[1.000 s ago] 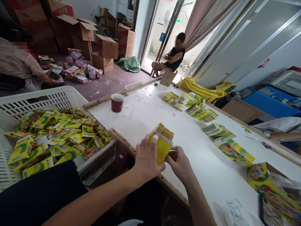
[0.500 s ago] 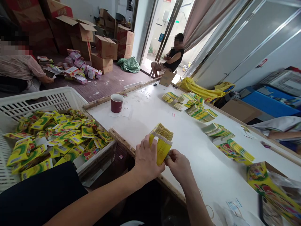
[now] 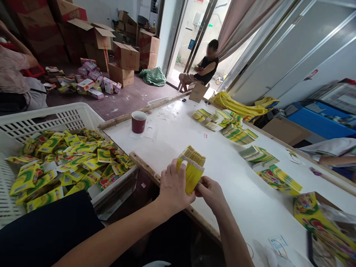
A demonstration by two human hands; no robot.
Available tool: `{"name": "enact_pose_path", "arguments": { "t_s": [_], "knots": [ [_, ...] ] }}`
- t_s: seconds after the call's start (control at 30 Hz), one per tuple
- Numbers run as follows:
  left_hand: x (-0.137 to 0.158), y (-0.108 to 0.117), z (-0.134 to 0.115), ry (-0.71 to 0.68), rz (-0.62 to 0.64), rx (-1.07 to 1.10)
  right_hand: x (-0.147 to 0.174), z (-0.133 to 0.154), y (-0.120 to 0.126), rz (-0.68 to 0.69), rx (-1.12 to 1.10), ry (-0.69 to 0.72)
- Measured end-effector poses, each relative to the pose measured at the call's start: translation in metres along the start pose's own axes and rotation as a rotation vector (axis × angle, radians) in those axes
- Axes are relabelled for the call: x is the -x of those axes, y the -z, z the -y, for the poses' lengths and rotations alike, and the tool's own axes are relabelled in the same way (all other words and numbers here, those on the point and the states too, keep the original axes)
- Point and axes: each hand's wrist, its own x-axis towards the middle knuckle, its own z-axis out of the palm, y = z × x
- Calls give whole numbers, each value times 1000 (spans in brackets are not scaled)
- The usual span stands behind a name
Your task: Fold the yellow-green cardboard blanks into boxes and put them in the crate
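My left hand (image 3: 175, 185) is wrapped around a stack of flat yellow cartons (image 3: 193, 168), tilted above the near edge of the white table (image 3: 172, 129). White tips of the cartons show along the top. At the lower right edge of that stack, my right hand (image 3: 210, 193) is closed in a pinch on the carton edges; its fingertips are partly hidden. Left of me, a white plastic basket (image 3: 97, 115) holds many filled yellow-green packs (image 3: 83, 163). More bundles of flat cartons (image 3: 239, 133) lie in a row along the table's far right side.
A dark red mug (image 3: 138, 122) stands near the table's left edge. At right are an open printed carton (image 3: 319, 218), a phone (image 3: 319, 248) and a rubber band (image 3: 250, 250). One person (image 3: 207, 66) sits by the doorway, another (image 3: 13, 78) at left; an arm (image 3: 336, 159) shows at right.
The person at left has leaned back and raised an arm, and a red object shows beside them. My hands and the stack are almost unchanged; the right fingers have shifted slightly.
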Motion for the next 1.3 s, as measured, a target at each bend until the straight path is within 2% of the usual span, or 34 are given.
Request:
{"name": "enact_pose_path", "arguments": {
  "t_s": [0.1,0.23,0.37,0.7,0.9,1.0,1.07,1.2,1.3],
  "knots": [
    [-3,3,0,19,38,40,2,-5,-2,55,-194,11],
    [-7,9,2,59,99,90,6,-12,-7,63,-434,43],
    [-13,16,4,111,153,111,8,-11,-10,131,-573,41],
    [-19,22,9,158,232,56,12,-5,-12,209,-587,94],
    [-24,28,16,186,256,118,17,5,-15,75,-629,282],
    [-25,29,17,182,240,149,14,10,-13,9,-720,217],
    [-26,29,17,187,241,159,11,14,-10,20,-736,151],
    [-25,28,18,198,232,180,6,21,1,169,-678,46],
    [-24,27,19,196,234,178,5,25,9,302,-627,17]
  ]
}}
